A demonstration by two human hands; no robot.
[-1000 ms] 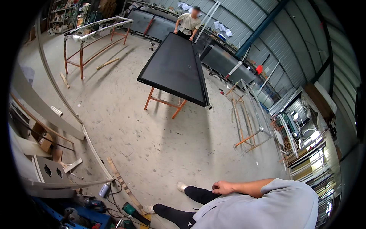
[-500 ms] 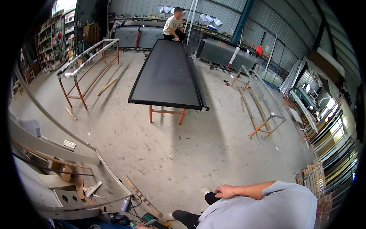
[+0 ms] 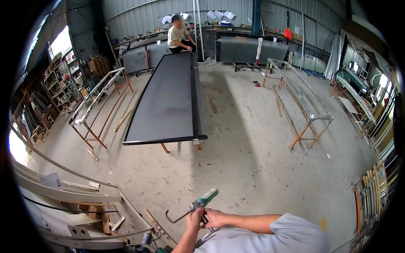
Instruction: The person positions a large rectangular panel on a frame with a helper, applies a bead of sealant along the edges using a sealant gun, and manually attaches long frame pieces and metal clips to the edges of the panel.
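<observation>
A caulking gun (image 3: 206,199) with a green and white tube and a hooked rod is in front of my body, its tube slanting up to the right. My left hand (image 3: 194,220) is closed around the gun's body beside the rod. Against it, my right hand (image 3: 216,218) is closed at the gun's handle, its fingertips partly hidden. Beyond them a long dark panel (image 3: 162,101) with a black frame lies on orange trestles. A co-worker (image 3: 179,36) leans over its far end, hands at the edge.
Metal-pipe trestles stand left (image 3: 97,95) and right (image 3: 299,92) of the panel. A pale curved frame (image 3: 122,196) and wood scraps (image 3: 103,219) are at the lower left. A wooden rack (image 3: 371,194) stands at the right. Dark panels (image 3: 240,50) lean along the back.
My left hand has come up from the tools at the lower edge with the caulking gun. My right hand has moved from beside my leg onto it. The view has shifted.
</observation>
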